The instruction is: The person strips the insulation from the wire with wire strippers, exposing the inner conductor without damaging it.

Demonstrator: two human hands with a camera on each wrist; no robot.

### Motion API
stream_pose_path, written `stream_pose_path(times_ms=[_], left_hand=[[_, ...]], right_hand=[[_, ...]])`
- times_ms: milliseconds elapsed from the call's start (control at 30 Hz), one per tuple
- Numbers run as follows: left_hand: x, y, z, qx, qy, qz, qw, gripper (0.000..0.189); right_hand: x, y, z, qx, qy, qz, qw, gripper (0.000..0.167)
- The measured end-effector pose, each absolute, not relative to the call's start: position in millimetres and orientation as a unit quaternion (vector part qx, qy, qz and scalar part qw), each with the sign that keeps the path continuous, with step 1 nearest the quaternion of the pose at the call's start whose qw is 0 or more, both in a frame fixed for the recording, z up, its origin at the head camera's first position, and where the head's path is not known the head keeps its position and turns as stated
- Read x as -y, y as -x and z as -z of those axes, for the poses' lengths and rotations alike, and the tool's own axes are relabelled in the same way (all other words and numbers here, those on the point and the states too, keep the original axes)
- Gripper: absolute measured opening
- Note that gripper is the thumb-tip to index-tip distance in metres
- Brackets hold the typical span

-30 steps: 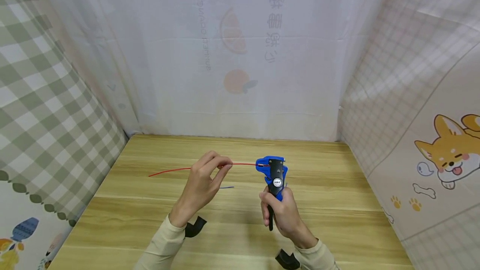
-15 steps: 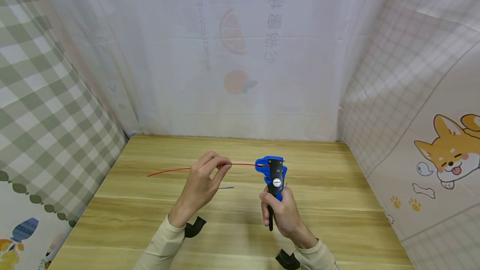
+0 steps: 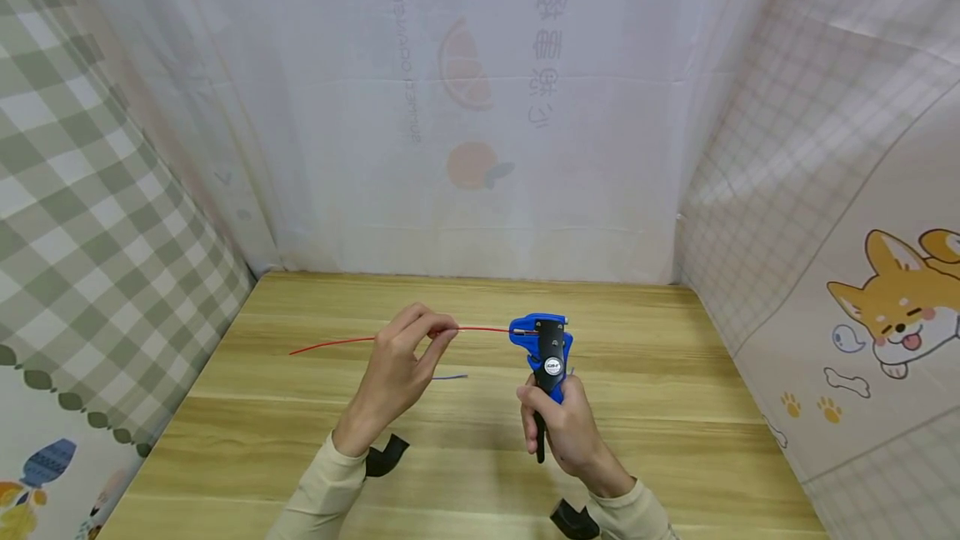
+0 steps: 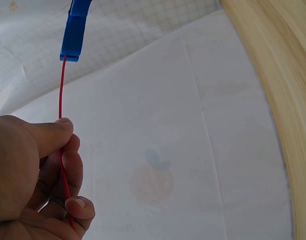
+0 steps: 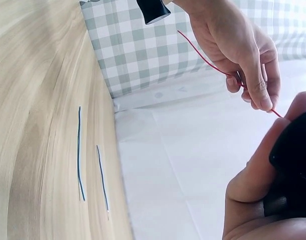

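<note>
My left hand (image 3: 401, 365) pinches a thin red wire (image 3: 483, 329) between thumb and fingers, above the wooden table. The wire's free end trails to the left, and its other end enters the jaws of a blue and black wire stripper (image 3: 551, 348). My right hand (image 3: 573, 423) grips the stripper's handles, holding it upright with its head pointing left. In the left wrist view, the wire (image 4: 60, 95) runs straight from my fingertips into the blue nose (image 4: 74, 37) of the tool. The wire's tip is hidden inside the stripper.
Two short blue wires, one longer (image 5: 79, 150) and one shorter (image 5: 102, 177), lie on the wooden table (image 3: 660, 373). A white curtain (image 3: 360, 190) hangs behind the table, with patterned cloths at both sides. Black wrist mounts (image 3: 386, 457) stick out beside both sleeves.
My left hand has shifted slightly left with the red wire. The stripper has stayed almost still in my right hand, and both grips are the same.
</note>
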State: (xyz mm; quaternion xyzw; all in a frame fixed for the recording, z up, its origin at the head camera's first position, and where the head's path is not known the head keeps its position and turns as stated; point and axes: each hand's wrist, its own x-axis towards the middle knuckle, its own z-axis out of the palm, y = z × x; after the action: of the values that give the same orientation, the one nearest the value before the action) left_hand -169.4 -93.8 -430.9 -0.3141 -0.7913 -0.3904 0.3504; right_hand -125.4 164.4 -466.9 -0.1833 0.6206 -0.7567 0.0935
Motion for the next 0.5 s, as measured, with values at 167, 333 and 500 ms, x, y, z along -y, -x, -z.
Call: stream_pose_path(times_ms=[167,333,500], left_hand=[[93,169,432,0.791,0.314,0.388,0.353,0.018],[98,169,431,0.8,0.302,0.382,0.35,0.016],[110,171,433,0.806,0.273,0.376,0.366,0.018]], right_hand=[[-164,125,468,-0.621,0.181,0.757,0.095,0.03],[-169,125,468,-0.611,0.179,0.765,0.095,0.025],[-179,127,465,-0.601,0.162,0.779,0.073,0.024]])
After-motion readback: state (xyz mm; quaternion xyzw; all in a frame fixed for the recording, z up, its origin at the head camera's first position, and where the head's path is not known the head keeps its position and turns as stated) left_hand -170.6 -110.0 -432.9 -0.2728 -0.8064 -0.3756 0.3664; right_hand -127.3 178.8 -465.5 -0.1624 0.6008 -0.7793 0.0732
